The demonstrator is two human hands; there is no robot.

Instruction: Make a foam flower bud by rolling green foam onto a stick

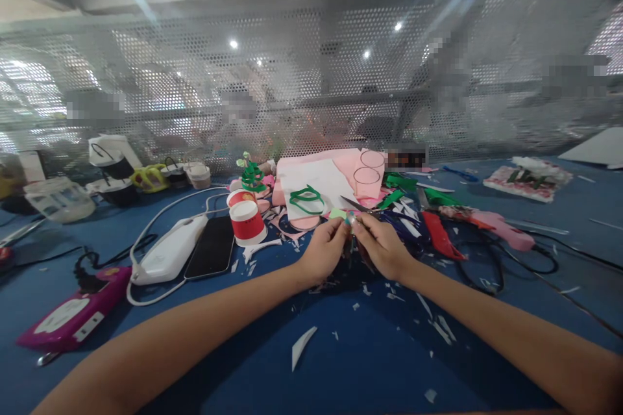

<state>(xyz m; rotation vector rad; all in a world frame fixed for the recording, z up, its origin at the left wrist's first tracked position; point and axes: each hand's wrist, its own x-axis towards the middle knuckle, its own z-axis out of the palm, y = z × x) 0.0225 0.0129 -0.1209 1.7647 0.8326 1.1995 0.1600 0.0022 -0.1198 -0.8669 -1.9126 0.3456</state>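
Observation:
My left hand (325, 249) and my right hand (382, 245) meet over the blue table (350, 363), fingertips pinched together on a small pale-green piece of paper (346, 218). Both hands are closed in a pinch. Scissors (359, 206) lie just beyond the fingertips, blades pointing left. A white sheet (316, 184) with a green paper loop (306, 199) on it lies behind, on pink sheets (350, 165). Green, red and purple paper strips (433, 220) lie to the right of my right hand.
Two red-and-white paper cups (247, 220) stand left of the hands, beside a black phone (212, 246) and a white power bank (168, 249) with cable. A magenta device (73, 314) lies at front left. Paper scraps (302, 343) litter the table. A perforated metal screen (311, 77) closes the back.

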